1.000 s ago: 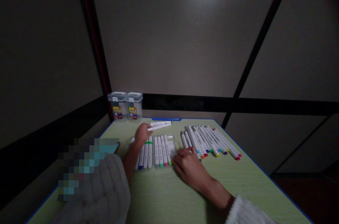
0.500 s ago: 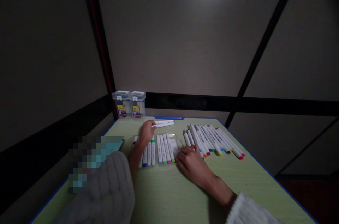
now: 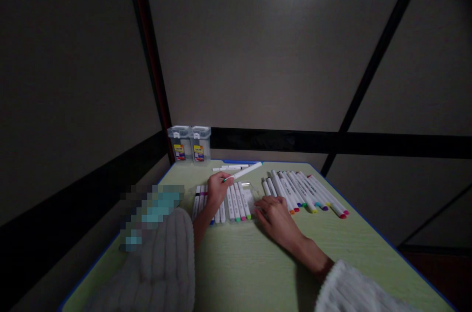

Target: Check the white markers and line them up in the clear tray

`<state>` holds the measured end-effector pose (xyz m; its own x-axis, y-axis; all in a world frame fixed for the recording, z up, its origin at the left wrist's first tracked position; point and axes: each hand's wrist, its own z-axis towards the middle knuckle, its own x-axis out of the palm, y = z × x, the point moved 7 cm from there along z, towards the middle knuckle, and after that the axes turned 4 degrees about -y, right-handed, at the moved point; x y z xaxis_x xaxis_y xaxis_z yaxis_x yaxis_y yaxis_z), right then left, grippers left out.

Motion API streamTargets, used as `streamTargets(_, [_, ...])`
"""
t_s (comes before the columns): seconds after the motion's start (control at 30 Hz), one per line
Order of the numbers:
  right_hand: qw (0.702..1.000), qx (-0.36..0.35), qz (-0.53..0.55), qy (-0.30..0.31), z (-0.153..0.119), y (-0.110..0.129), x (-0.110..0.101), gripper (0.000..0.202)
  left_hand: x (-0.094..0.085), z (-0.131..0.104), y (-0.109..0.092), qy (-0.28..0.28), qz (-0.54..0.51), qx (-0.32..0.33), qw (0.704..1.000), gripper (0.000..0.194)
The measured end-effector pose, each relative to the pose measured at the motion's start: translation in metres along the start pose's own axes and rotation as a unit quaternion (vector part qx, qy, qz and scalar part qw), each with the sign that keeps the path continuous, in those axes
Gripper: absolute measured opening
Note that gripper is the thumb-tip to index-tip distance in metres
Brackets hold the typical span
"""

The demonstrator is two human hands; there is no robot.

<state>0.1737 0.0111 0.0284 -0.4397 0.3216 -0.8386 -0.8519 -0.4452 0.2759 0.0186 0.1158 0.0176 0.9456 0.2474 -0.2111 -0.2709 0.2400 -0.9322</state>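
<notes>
My left hand (image 3: 218,189) is closed around a white marker (image 3: 248,171) and holds it tilted above a clear plastic tray (image 3: 254,189). In the tray stand two groups of white markers, one with several green, pink and lime ends (image 3: 239,203), the other partly hidden behind my left hand and wrist. My right hand (image 3: 275,213) lies palm down by the tray's right end, its fingers loosely apart with nothing visible in them. Beyond its fingertips, a row of loose white markers (image 3: 295,189) with coloured ends lies slanted on the table.
More white markers (image 3: 230,168) lie crosswise near the table's back edge. Two clear lidded boxes (image 3: 190,145) stand at the back left corner. A pixelated teal item (image 3: 158,209) is on the left side of the green table (image 3: 236,263), with a wall behind.
My left hand has come toward me and right from the markers at the back, lifting one marker over the tray. My right hand stays by the tray. The view has shifted slightly.
</notes>
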Motion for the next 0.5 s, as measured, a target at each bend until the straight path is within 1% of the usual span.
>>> streamTargets(0.07, [0.993,0.056,0.094,-0.050,0.002,-0.013,-0.003,0.022,0.004,-0.010,0.001,0.014,-0.052,-0.026,0.998,0.004])
streamTargets(0.1, [0.981,0.092,0.153,-0.073,0.002,-0.021,-0.003,0.023,0.005,-0.015,0.001,0.019,-0.077,-0.036,0.996,0.005])
streamTargets(0.13, [0.962,0.132,0.217,-0.096,0.002,-0.030,-0.003,0.024,0.006,-0.019,0.000,0.024,-0.100,-0.046,0.994,0.007])
streamTargets(0.17, [0.935,0.172,0.286,-0.121,0.002,-0.038,-0.002,0.026,0.006,-0.024,-0.001,0.028,-0.121,-0.054,0.991,0.008])
streamTargets(0.27, [0.826,0.267,0.461,-0.183,0.000,-0.059,0.002,0.032,0.005,-0.035,-0.007,0.045,-0.166,-0.074,0.982,0.015])
streamTargets(0.3, [0.794,0.285,0.500,-0.195,-0.001,-0.062,0.003,0.035,0.004,-0.038,-0.008,0.050,-0.177,-0.080,0.980,0.016])
streamTargets(0.33, [0.768,0.296,0.530,-0.203,-0.001,-0.064,0.004,0.038,0.003,-0.040,-0.009,0.054,-0.187,-0.084,0.977,0.017])
streamTargets(0.37, [0.749,0.300,0.553,-0.208,-0.001,-0.065,0.003,0.039,0.002,-0.042,-0.010,0.057,-0.196,-0.088,0.975,0.018])
streamTargets(0.5, [0.702,0.295,0.611,-0.217,0.000,-0.065,0.001,0.034,0.001,-0.043,-0.011,0.058,-0.223,-0.102,0.968,0.018])
